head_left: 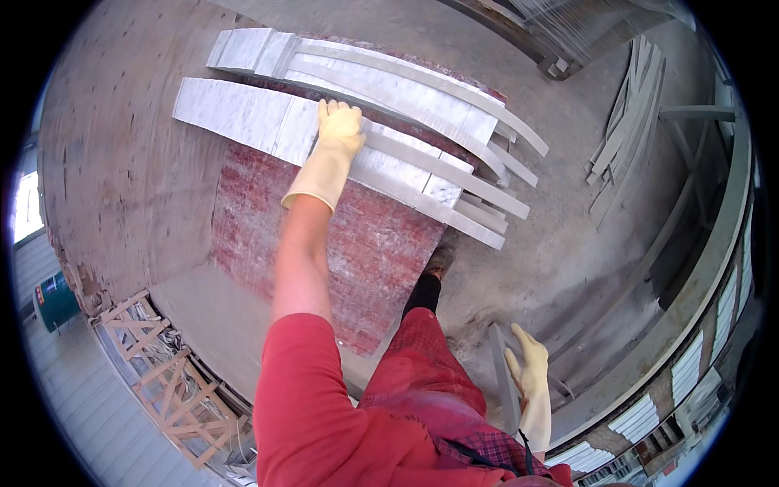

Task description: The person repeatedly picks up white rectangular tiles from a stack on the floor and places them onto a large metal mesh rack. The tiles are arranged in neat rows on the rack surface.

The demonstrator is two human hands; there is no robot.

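My left hand (339, 128), in a pale yellow rubber glove, is closed over the near row of white marble slabs (243, 109), its fingers curled over the far edge. Beside its wrist side, long pale strips (438, 166) lie lengthwise on that row and stick out past its right end. A second marble row (398, 77), also topped with strips, runs parallel behind it. Down at the lower right, my right hand (531, 365) is gloved too, with thumb and fingers apart. A grey strip (503, 377) stands close beside its thumb; whether they touch is unclear.
Under the rows lies a reddish, dusty board (316, 252). A big wooden sheet (130, 138) is on the left, and a wooden crate frame (174, 381) at lower left. Loose strips (629, 114) are piled at the far right, near a curved metal beam (706, 300). My shoe (441, 258) is by the board.
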